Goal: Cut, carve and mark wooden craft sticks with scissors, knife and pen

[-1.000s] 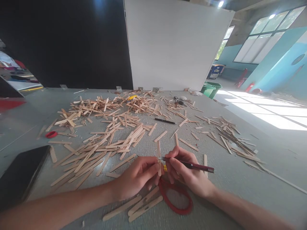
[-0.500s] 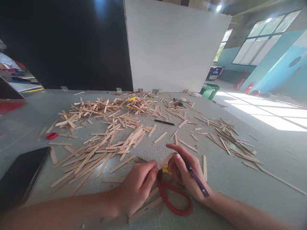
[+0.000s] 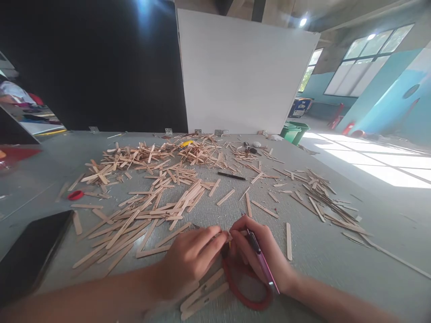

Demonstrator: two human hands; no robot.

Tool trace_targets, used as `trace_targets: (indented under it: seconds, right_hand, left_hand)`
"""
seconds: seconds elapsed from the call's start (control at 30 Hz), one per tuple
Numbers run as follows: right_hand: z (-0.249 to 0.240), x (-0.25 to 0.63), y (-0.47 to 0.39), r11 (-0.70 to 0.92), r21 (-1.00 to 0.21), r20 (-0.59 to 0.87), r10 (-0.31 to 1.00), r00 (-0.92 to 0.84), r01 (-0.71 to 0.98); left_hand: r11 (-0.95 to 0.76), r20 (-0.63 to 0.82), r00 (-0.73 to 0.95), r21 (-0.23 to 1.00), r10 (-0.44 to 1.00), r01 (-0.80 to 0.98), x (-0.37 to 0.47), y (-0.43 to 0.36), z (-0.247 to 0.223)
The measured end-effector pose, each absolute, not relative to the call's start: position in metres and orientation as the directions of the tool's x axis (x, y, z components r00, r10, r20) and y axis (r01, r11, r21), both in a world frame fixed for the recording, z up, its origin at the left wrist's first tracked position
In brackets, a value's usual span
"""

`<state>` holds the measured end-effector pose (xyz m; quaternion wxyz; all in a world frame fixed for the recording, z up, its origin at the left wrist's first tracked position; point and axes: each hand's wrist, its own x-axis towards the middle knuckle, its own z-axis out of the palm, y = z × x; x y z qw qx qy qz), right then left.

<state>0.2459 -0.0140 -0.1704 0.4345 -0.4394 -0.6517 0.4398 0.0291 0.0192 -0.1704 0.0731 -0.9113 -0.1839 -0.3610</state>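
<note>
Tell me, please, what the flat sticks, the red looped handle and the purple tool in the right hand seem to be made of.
Flat sticks: likely wood, matt; pale tan, some split into slivers. Red looped handle: probably plastic, smooth, evenly coloured. Purple tool: glossy, with bright highlights; metal or plastic, I cannot tell.

black panel [image 3: 97,67] | white panel [image 3: 245,76] on its right | green bin [image 3: 289,133] near sunlit floor [image 3: 377,158] | red ring [image 3: 75,195]
</note>
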Motion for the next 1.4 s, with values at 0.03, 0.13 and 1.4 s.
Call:
trace_targets:
  seconds: [0.03, 0.13, 1.4]
  right_hand:
    - [-0.171, 0.246, -0.013, 0.218, -0.958, 0.173, 0.957, -0.231, 0.185]
    - [-0.173, 0.247, -0.012, 0.193, -0.966, 0.154, 0.963, -0.221, 0.170]
    - [-0.171, 0.244, -0.011, 0.093, -0.995, 0.085, 0.973, -0.215, 0.025]
  left_hand:
    - [-0.924, 0.688, 0.670, 0.002, 0.279, 0.382, 0.029, 0.021, -0.172]
    - [-0.929, 0.692, 0.666, 0.019, 0.279, 0.370, 0.028, 0.024, -0.179]
    - [-0.882, 0.635, 0.612, 0.339, 0.471, 0.327, 0.038, 0.027, -0.175]
